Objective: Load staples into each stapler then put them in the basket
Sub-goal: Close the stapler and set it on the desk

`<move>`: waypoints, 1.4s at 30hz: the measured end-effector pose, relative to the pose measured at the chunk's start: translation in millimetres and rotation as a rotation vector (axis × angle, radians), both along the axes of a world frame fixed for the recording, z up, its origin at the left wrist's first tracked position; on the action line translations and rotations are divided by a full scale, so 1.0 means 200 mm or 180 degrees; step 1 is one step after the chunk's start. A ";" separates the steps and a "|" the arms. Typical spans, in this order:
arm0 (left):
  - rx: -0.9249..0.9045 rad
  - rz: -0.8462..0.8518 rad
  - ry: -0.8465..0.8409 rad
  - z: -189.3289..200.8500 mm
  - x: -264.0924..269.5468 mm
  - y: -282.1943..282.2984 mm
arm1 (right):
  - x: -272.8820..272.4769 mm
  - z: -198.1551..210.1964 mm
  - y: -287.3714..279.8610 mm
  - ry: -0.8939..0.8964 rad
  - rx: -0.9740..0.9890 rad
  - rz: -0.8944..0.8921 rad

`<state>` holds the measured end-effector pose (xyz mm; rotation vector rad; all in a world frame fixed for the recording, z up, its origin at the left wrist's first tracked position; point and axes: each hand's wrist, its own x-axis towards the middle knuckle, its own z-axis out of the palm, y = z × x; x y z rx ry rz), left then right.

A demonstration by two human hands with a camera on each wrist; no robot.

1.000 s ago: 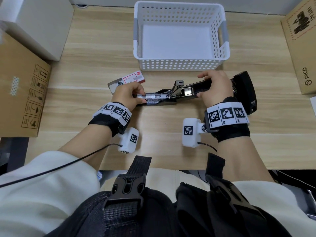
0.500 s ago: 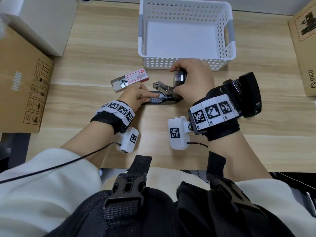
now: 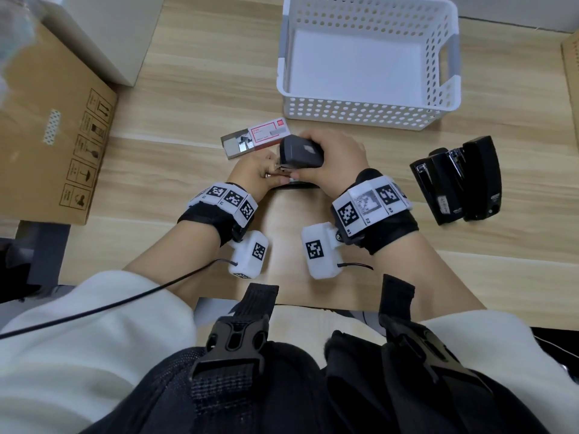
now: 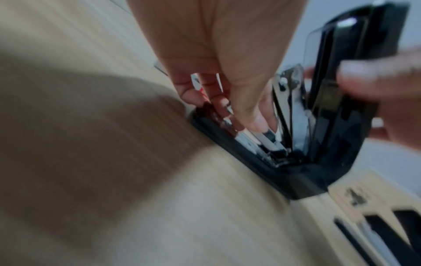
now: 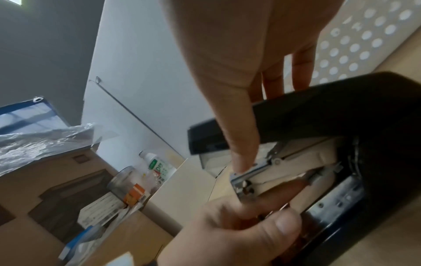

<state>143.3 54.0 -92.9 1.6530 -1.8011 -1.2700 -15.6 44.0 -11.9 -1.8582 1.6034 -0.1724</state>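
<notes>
A black stapler [image 3: 300,151] sits on the wooden table in front of the white perforated basket [image 3: 369,115]. Its base lies flat and its cover [image 5: 341,108] is swung up, partly folded over the metal magazine [image 4: 266,138]. My left hand [image 3: 266,172] holds the front of the base, fingertips at the magazine. My right hand [image 3: 332,164] grips the cover, thumb on its near side. Two more black staplers [image 3: 438,186] [image 3: 479,180] lie side by side to the right. An open staple box [image 3: 255,141] lies just behind my left hand.
A brown cardboard box [image 3: 53,126] and a white box [image 3: 103,29] stand on the left. Another carton edge [image 3: 571,67] is at the far right. The basket is empty inside.
My right hand has swung the stapler's cover up from lying flat open on the right and over toward the left, above the magazine. My left hand stays on the base.
</notes>
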 end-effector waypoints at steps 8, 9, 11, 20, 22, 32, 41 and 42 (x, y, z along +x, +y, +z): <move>0.0436 0.1374 0.0664 0.05 0.14 0.09 | -0.06 -0.06 -0.04 -0.0210 0.0742 0.0209; 0.0403 0.1411 0.0690 0.06 0.16 0.10 | -0.04 -0.06 -0.04 -0.0217 0.0792 0.0289; 0.0383 0.1473 0.0734 0.06 0.21 0.11 | 0.02 -0.06 -0.05 -0.0202 0.0876 0.0437; 0.0335 0.2011 0.0851 0.07 0.56 0.13 | 0.39 -0.10 -0.06 -0.0153 0.1052 0.1085; 0.0334 0.2244 0.0863 0.09 0.62 0.13 | 0.50 -0.13 -0.05 -0.0239 0.1047 0.1199; 0.0986 0.1844 0.1081 0.26 0.73 0.04 | 0.90 -0.19 -0.05 -0.1057 0.1062 0.0738; 0.0033 0.1739 -0.0647 0.36 0.70 -0.03 | 0.75 -0.12 -0.07 -0.2012 0.1801 -0.0290; -0.0256 0.1761 -0.0978 0.39 0.68 -0.04 | 0.69 -0.11 -0.07 -0.2128 0.1720 -0.0375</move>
